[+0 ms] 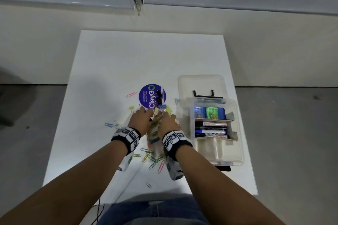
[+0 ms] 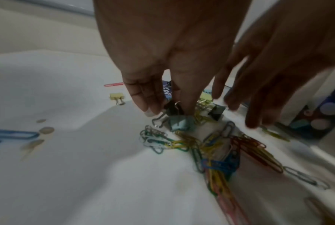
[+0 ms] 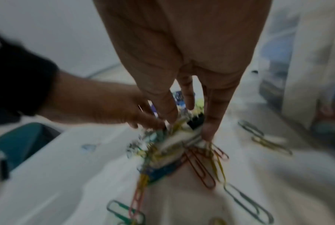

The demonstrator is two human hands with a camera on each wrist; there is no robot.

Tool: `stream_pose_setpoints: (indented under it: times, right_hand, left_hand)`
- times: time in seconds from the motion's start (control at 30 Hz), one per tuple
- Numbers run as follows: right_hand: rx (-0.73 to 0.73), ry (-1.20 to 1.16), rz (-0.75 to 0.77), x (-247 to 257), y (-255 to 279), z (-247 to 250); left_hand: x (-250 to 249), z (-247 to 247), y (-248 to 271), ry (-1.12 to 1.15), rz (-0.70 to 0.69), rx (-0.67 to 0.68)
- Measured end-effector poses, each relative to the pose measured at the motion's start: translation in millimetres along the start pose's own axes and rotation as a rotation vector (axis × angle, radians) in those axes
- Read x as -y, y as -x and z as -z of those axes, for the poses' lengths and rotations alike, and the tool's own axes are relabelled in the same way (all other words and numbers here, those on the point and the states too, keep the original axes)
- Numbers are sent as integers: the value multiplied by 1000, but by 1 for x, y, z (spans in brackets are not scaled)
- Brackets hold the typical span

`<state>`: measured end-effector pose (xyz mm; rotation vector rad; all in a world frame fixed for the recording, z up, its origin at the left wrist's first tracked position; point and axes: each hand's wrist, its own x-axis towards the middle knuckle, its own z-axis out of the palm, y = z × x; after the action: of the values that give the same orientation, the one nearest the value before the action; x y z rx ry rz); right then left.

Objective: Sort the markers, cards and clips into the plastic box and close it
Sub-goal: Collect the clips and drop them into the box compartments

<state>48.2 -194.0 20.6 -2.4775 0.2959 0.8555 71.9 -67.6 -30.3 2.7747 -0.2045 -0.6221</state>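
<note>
Markers [image 1: 210, 129] lie on their sides in the middle compartment of the clear plastic box [image 1: 237, 115], which stands open at the right of the white table [image 1: 128, 56]. At least three markers show, stacked one on another. In the far compartment, two card packs [image 1: 204, 112] stand side by side, one blue-faced and one green. The near compartment looks bare. The box's lid [image 1: 199, 82] lies flat beyond it, with a black handle [image 1: 203, 94] between the two.

Both hands meet over a heap of coloured paper clips [image 2: 207, 146] and binder clips [image 2: 179, 124] in front of a round purple sticker [image 1: 152, 94]. The left hand [image 1: 141, 119] reaches down with fingers nearly straight, its fingertips [image 2: 189, 106] pressing among the binder clips. The right hand [image 1: 169, 123] comes in from the other side with its fingers extended, tips touching the heap. Neither plainly grips anything, though motion blur hides the detail.

Stray pieces lie apart: one yellow binder clip [image 2: 117, 97] and one pink paper clip [image 1: 131, 94] to the left, one blue paper clip [image 1: 110, 125] nearer the left edge, and a scatter of paper clips [image 1: 152, 159] close to the person, too tangled to count.
</note>
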Motion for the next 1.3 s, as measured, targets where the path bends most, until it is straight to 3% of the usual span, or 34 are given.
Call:
stream_pose_setpoints:
  times: [0.17,0.3,0.43,0.57,0.7,0.8,0.97,1.2,1.3]
  right_hand:
    - [-134,18,-62,-2,-19,-18]
    - [-122,-11,-90,0,-20,-18]
    - [-185,-426,-174,-7,-28,-17]
    - [-173,-1212,-297,-8,-31,-15]
    - [-206,-1446,-270,-8,-37,-3]
    - [-211,-1329,-228,-10,-51,4]
    - [-359,-683,-197,-1,-73,16]
    - [-272,-135,-28,-12,-73,13]
    - [-191,-50,0,-11,-68,4]
  left_hand:
    - [13,4,2,125,-16,-19]
    - [22,3,2,194,-86,53]
    - [27,-6,4,134,-153,73]
    - [31,-9,5,235,-120,57]
    - [34,-6,8,376,-128,47]
    - [37,1,7,479,-107,-13]
    - [28,10,-10,457,-76,-57]
    - [15,3,-36,165,-139,-5]
    - [13,-1,-38,160,-124,-11]
